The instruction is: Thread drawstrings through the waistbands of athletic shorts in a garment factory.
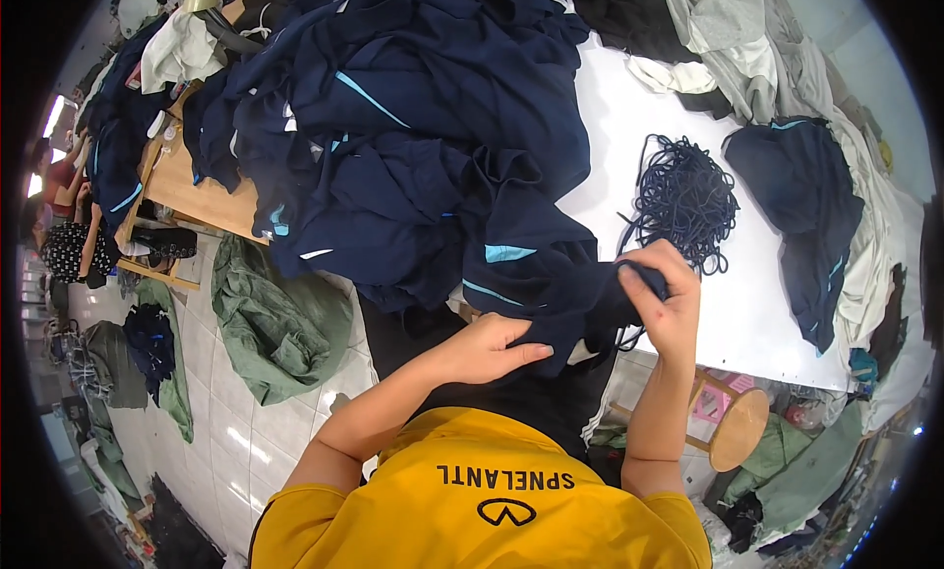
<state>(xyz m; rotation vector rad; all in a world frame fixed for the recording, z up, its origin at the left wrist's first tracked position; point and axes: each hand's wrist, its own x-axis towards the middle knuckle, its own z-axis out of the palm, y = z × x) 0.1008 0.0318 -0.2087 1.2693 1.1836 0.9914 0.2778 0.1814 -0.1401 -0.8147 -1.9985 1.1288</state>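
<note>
R hand (669,292) (head cam) grips bunched end of navy garment (565,284) at near edge of white table (757,308); L hand (482,348) holds same cloth, thumb atop, fingertips hidden. Dk-blue cord pile (685,197) just beyond R hand.

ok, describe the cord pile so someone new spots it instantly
Find the white tabletop, right of the big navy garment heap. Just beyond the person's right hand, left of a separate navy garment, sits a tangled dark-blue mound. It's thin, looping cord, while its neighbours are cloth.
</note>
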